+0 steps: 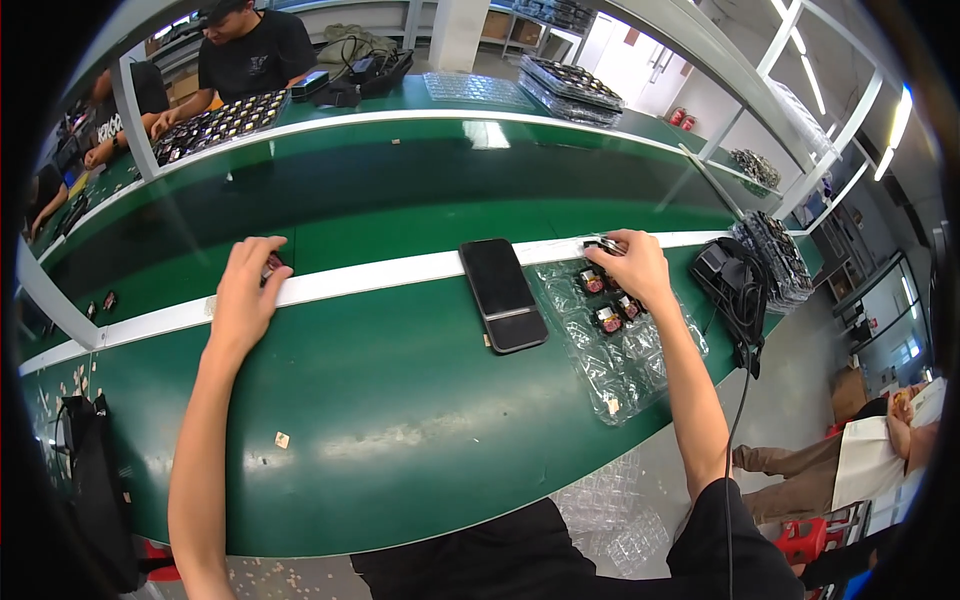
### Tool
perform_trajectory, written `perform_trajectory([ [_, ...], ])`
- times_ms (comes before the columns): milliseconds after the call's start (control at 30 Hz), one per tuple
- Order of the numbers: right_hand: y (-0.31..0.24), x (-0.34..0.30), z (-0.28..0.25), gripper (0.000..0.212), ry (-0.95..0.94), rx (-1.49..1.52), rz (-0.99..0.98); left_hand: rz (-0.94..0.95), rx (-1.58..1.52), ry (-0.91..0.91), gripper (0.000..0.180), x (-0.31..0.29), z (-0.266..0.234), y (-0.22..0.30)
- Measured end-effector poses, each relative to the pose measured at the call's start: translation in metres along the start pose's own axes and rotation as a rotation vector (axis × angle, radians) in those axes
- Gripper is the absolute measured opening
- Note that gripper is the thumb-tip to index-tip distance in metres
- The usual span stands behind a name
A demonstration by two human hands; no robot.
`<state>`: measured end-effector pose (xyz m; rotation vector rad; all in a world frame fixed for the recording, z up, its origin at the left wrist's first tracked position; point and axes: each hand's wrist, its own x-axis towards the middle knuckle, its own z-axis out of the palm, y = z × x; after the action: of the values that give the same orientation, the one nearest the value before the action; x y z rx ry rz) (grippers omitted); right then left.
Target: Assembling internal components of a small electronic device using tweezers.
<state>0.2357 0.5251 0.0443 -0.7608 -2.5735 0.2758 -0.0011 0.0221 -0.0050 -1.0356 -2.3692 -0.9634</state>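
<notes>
My left hand is over the white rail along the green bench's far edge. Its thumb and fingers close on a small dark electronic part with a reddish face. My right hand is above the far end of a transparent plastic blister tray, pinching a small black part at the tray's edge. Several similar small black parts with reddish and silvery faces sit in the tray's pockets near that hand. Between my hands a black smartphone lies on the bench, its far end on the rail.
Black cables with an adapter and stacked filled trays stand at the right. A sunken green conveyor belt runs beyond the rail, with loose parts at its left. Across it, a person works beside a filled tray.
</notes>
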Motion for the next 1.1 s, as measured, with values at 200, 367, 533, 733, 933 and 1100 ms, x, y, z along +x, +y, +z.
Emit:
perform_trajectory([
  [200,-0.036,-0.059,-0.024,0.052,-0.052,0.195,-0.086,0.069,-0.116,-0.205,0.038,-0.045,-0.009,0.07],
  [367,-0.063,-0.115,-0.013,0.043,-0.133,0.161,-0.171,0.159,-0.086,-0.227,0.044,-0.047,-0.016,0.078],
  [533,-0.058,-0.111,0.004,0.033,-0.065,0.214,-0.24,0.106,-0.05,-0.221,0.049,-0.046,-0.018,0.08],
  [733,-0.062,-0.1,0.018,0.035,-0.045,0.199,-0.269,0.062,-0.157,-0.261,0.056,-0.053,-0.021,0.071],
  [933,-0.087,-0.102,0.001,0.033,-0.058,0.46,-0.154,0.116,-0.106,-0.346,0.059,-0.051,-0.032,0.064],
  [1100,-0.156,-0.111,-0.008,0.024,-0.166,0.599,-0.248,0.046,-0.099,-0.423,0.052,-0.05,-0.04,0.063],
])
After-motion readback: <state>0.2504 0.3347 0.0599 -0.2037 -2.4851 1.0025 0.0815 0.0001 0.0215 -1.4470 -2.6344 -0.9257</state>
